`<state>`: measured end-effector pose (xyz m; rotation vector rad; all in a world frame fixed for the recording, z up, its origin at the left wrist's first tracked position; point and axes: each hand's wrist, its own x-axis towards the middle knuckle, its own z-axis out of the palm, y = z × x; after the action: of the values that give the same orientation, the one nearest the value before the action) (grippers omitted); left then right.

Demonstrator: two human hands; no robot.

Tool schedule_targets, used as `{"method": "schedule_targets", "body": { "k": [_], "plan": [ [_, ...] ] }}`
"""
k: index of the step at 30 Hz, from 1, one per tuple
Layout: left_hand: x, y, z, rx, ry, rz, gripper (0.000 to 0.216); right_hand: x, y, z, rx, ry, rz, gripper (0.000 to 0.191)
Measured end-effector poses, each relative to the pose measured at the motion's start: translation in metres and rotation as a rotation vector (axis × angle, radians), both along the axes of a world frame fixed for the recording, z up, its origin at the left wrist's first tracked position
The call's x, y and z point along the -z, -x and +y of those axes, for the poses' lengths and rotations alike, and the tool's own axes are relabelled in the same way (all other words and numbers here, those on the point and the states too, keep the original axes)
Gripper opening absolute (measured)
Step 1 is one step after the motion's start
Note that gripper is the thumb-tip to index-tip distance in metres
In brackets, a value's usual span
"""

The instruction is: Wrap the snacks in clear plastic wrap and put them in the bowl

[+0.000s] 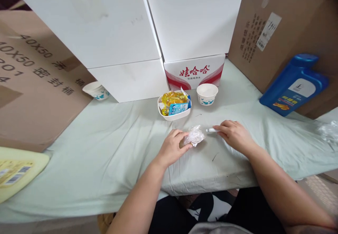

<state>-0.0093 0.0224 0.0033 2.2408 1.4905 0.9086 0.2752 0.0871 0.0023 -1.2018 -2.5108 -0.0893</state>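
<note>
My left hand (175, 146) grips a crumpled clear plastic wrapper (195, 135) between thumb and fingers, just above the cloth. What lies inside or under the wrapper I cannot make out. To its right, my right hand (233, 133) pinches a short white stick-like piece (211, 130), its free end pointing at the wrapper with a small gap between them. Behind my left hand stands a white oval bowl (174, 117) filled with yellow and blue packaged items (175, 103). A white paper cup with blue leaf print (207, 94) stands behind my right hand.
A pale green cloth (105, 156) covers the table. White boxes (195, 26) form a wall behind, with brown cartons (34, 86) on both sides. A blue bottle (295, 86) is at right, a yellow container (18, 172) at left. Another paper cup (96, 90) is beside the left carton.
</note>
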Motion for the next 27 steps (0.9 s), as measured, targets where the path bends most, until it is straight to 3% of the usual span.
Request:
{"method": "schedule_targets", "body": {
  "k": [2, 4, 8, 9, 11, 13, 18, 22, 25, 27],
  "plan": [
    [0.001, -0.001, 0.0, 0.013, -0.03, -0.024, 0.021, 0.004, -0.013, 0.005, 0.149, -0.008, 0.009, 0.021],
    [0.0, -0.004, -0.001, 0.041, -0.062, -0.064, 0.011, 0.006, -0.01, 0.0, 0.172, -0.037, 0.12, 0.024],
    [-0.003, -0.017, -0.007, 0.075, -0.082, -0.158, 0.011, 0.003, 0.025, -0.027, -0.227, 0.016, 0.342, 0.068],
    [-0.003, -0.02, -0.009, 0.08, -0.069, -0.199, 0.012, 0.002, 0.033, -0.033, -0.302, 0.043, 0.339, 0.069],
    [-0.003, -0.023, -0.01, 0.056, -0.043, -0.308, 0.012, 0.002, 0.041, -0.04, -0.368, 0.068, 0.334, 0.045],
    [-0.003, -0.02, -0.009, -0.047, -0.051, -0.451, 0.011, 0.001, 0.039, -0.038, -0.336, 0.045, 0.423, 0.021],
    [-0.007, 0.008, 0.001, -0.337, -0.095, -0.752, 0.025, -0.003, 0.02, -0.024, -0.13, -0.081, 0.723, 0.02],
    [-0.006, 0.026, 0.005, -0.465, -0.119, -0.63, 0.025, -0.005, 0.018, -0.024, -0.13, -0.082, 0.676, 0.024],
    [-0.007, 0.025, 0.0, -0.562, -0.34, -0.363, 0.025, -0.007, 0.02, -0.029, -0.094, -0.074, 0.664, 0.024],
    [-0.012, 0.02, -0.006, -0.505, -0.514, -0.178, 0.026, -0.01, 0.021, -0.033, -0.073, -0.085, 0.685, 0.025]
  ]
}}
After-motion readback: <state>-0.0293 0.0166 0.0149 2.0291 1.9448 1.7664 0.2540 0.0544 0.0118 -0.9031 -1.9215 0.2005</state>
